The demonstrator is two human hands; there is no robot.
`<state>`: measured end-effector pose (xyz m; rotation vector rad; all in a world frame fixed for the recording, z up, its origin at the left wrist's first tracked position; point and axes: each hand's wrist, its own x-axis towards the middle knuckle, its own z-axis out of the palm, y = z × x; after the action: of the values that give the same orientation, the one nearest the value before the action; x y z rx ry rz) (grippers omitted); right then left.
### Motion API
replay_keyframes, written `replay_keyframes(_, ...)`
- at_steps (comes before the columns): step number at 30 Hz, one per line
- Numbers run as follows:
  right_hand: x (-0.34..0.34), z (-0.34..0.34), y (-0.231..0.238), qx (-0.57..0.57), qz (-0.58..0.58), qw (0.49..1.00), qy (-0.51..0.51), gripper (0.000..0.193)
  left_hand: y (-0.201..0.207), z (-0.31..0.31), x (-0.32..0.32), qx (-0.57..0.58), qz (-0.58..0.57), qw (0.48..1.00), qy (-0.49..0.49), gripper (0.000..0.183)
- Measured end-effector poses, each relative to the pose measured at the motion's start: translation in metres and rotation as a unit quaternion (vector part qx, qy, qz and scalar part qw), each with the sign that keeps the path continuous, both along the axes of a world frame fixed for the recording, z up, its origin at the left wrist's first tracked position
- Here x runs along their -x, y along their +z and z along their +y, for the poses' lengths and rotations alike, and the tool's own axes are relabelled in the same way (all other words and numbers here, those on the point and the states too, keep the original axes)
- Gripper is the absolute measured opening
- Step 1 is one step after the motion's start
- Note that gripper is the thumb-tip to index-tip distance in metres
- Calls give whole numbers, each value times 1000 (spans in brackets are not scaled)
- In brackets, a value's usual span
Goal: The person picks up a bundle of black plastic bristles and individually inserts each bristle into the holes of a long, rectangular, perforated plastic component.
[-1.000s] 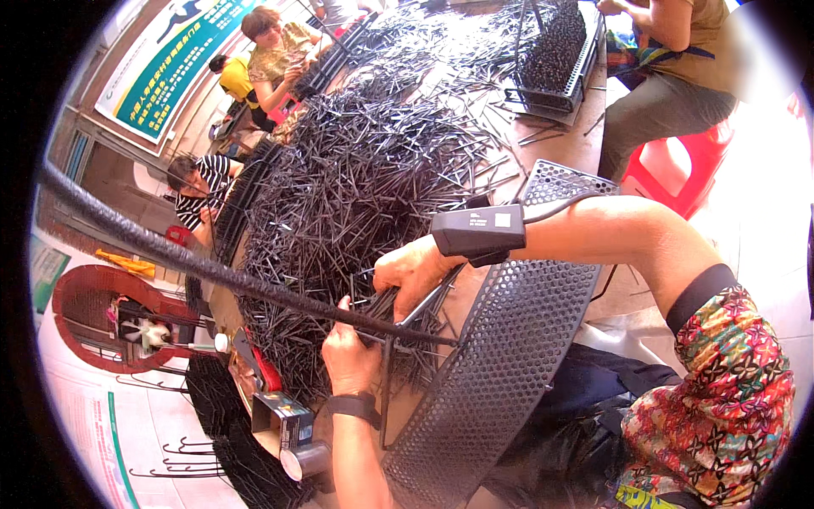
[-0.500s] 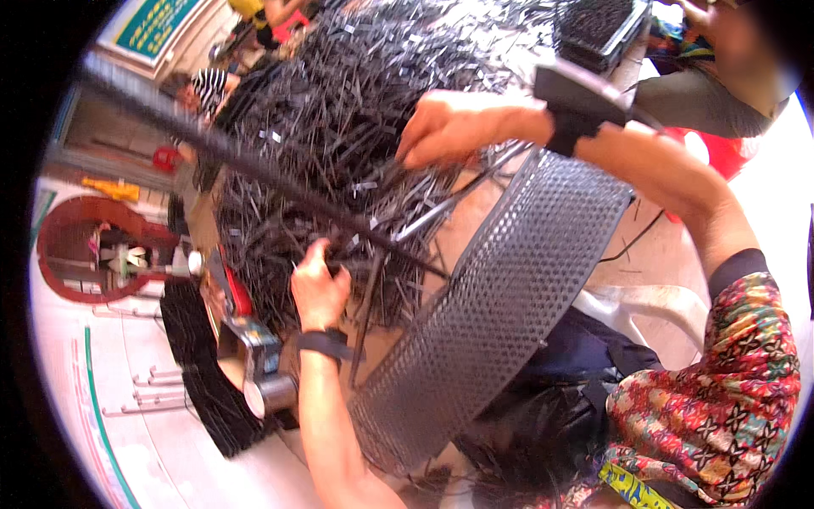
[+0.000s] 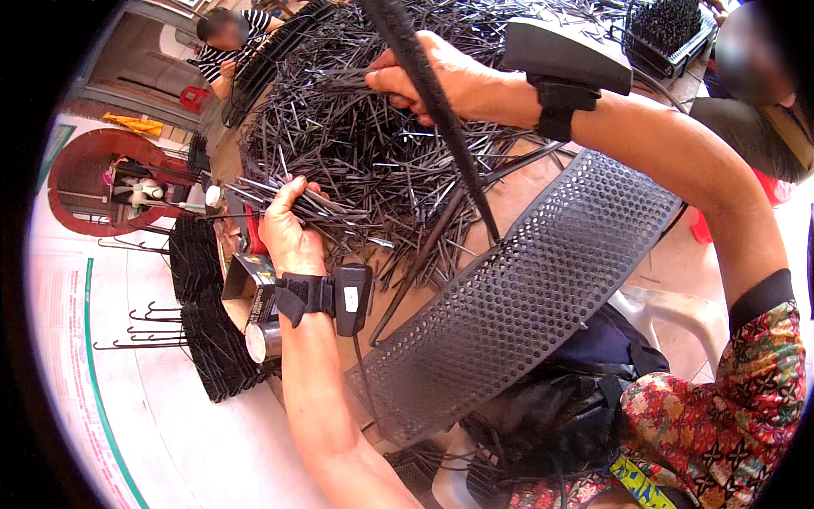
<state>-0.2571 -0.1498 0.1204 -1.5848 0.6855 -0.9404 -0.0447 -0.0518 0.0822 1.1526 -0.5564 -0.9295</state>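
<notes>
A big heap of thin, dark strips (image 3: 458, 178) covers the work surface in front of me. At the heap's near left side my left hand (image 3: 292, 233) is curled round a loose bunch of these strips (image 3: 339, 216). Farther off, to the right, my right hand (image 3: 445, 81) closes its fingers on more dark strips (image 3: 348, 78) at the top of the heap. A thick dark cord or rod, blurred, crosses in front of that hand and hides part of it. Both wrists wear black straps with dark devices.
A dark perforated panel (image 3: 543, 254) slants across in front of my lap. Black bundles (image 3: 199, 297) lie to the left, near a small box (image 3: 250, 284) and a metal can (image 3: 263, 341). A black bristly block (image 3: 666, 30) stands far right. Other people sit at the far left and right.
My left hand has moved left and now holds a bunch of strips. The right hand has gone farther into the heap and closed on strips. The view has shifted.
</notes>
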Motion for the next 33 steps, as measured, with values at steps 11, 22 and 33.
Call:
replay_keyframes(11, -47, 27, 19, 19, 21, 993, 113, 25, 19, 7, 20, 113, 155, 968, -163, 21)
replay_keyframes(22, -40, 11, -6, 322, 195, 900, 218, 29, 14, -6, 59, 32, 201, 974, -99, 13)
replay_keyframes(33, 13, -28, -21, 378, 272, 883, -57, 63, 6, 0, 9, 108, 171, 979, -6, 7)
